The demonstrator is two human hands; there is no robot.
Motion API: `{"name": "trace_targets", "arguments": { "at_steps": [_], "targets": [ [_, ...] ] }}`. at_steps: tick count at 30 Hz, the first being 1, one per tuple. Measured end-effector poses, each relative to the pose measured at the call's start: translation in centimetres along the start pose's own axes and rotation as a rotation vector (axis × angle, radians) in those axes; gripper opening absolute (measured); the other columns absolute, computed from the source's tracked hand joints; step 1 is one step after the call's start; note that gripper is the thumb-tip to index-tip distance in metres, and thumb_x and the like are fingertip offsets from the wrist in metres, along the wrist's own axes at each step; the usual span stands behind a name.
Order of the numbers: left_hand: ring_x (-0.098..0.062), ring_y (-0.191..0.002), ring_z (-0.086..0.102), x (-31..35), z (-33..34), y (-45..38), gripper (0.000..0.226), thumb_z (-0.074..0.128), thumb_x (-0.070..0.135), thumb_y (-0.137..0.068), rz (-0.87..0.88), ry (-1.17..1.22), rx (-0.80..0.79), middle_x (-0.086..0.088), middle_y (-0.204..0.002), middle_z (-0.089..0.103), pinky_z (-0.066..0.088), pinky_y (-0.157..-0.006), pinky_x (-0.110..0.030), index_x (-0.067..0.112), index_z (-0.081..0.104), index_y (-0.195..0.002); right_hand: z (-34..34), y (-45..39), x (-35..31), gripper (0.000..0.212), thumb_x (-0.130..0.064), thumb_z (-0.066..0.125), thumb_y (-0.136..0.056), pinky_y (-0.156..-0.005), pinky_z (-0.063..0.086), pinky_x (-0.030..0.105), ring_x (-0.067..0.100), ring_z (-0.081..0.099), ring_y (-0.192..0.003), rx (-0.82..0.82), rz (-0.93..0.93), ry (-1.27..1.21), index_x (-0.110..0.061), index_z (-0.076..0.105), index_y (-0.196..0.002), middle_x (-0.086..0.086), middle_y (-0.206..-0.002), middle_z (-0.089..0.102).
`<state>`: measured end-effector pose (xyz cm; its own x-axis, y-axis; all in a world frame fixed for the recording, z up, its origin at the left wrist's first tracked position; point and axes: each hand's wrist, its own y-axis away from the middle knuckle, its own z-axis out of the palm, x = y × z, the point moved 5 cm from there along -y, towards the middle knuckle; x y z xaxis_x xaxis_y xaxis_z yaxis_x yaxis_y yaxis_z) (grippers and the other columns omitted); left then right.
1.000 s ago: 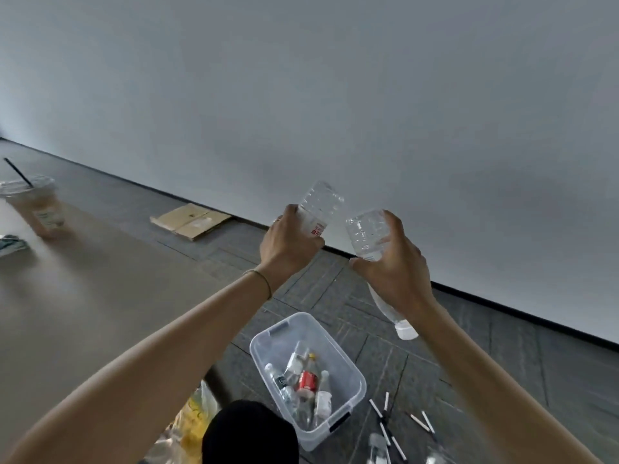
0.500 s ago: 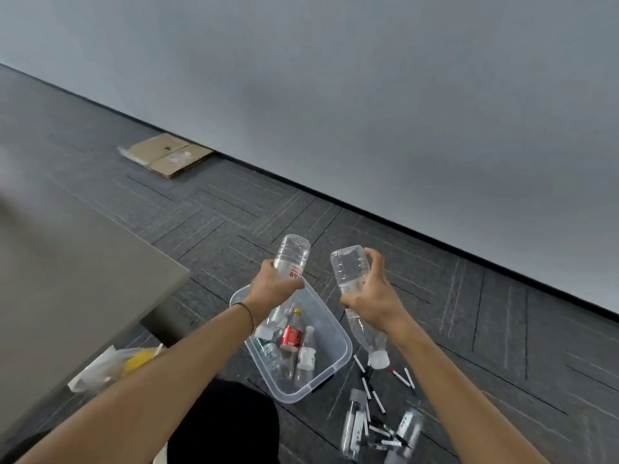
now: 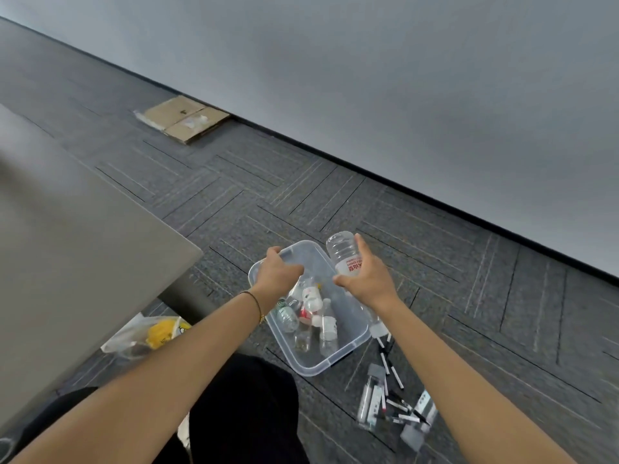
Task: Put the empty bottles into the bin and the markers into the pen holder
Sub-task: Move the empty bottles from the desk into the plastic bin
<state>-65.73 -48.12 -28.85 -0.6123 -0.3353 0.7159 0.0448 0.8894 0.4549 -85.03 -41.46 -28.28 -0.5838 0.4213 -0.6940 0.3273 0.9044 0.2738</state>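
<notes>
Bottle (image 3: 345, 256) gripped in right hand (image 3: 370, 279) above clear bin (image 3: 348, 346).

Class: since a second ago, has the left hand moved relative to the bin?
Yes. The left hand has come down from above the bin to its far rim, and no longer holds a bottle. The right hand holds a bottle.

Soft even daylight, faint shadows, motion blur, wide-angle bending at edges
</notes>
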Motion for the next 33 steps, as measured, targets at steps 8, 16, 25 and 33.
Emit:
{"name": "trace_targets", "arguments": {
  "at_steps": [8,16,25,33],
  "targets": [
    [-0.016,-0.07,0.058,-0.1,-0.3,1.1,0.053,0.064,0.018,-0.087,0.077,-0.176,-0.002,0.0,-0.09,0.058,0.044,-0.058,-0.031,0.015,0.044,-0.136,0.2,0.4,-2.6,0.09,-0.023,0.069,-0.082,-0.104,0.045,0.047,0.024,0.049,-0.129,0.113,-0.072,-0.041,-0.026,0.025,-0.16,0.008,-0.138,0.05],
    [-0.017,-0.093,0.056,1.6,0.0,4.3,0.057,0.063,0.021,-0.089,0.261,-0.353,-0.056,-0.003,-0.117,0.052,0.047,-0.078,-0.033,0.021,0.042,-0.142,-1.4,3.3,-3.4,0.074,-0.014,0.066,-0.081,-0.101,0.046,0.04,0.022,0.052,-0.123,0.172,-0.133,-0.04,-0.021,0.043,-0.151,0.006,-0.13,0.053],
    [-0.027,-0.117,0.055,6.8,-2.6,10.5,0.059,0.062,0.021,-0.089,0.662,-0.583,0.153,-0.006,-0.131,0.054,0.046,-0.092,-0.036,0.021,0.043,-0.144,-4.5,7.8,-7.9,0.067,-0.012,0.069,-0.079,-0.107,0.041,0.037,0.024,0.052,-0.127,0.306,-0.349,0.088,-0.016,0.053,-0.144,0.008,-0.136,0.057],
    [-0.026,-0.124,0.054,8.1,-9.5,17.3,0.06,0.064,0.027,-0.091,0.829,-0.666,0.385,-0.006,-0.139,0.054,0.044,-0.104,-0.038,0.024,0.043,-0.147,-6.2,13.4,-15.0,0.065,-0.011,0.066,-0.081,-0.11,0.038,0.037,0.025,0.049,-0.133,0.374,-0.565,0.158,-0.016,0.052,-0.145,0.008,-0.14,0.057]
  ]
}}
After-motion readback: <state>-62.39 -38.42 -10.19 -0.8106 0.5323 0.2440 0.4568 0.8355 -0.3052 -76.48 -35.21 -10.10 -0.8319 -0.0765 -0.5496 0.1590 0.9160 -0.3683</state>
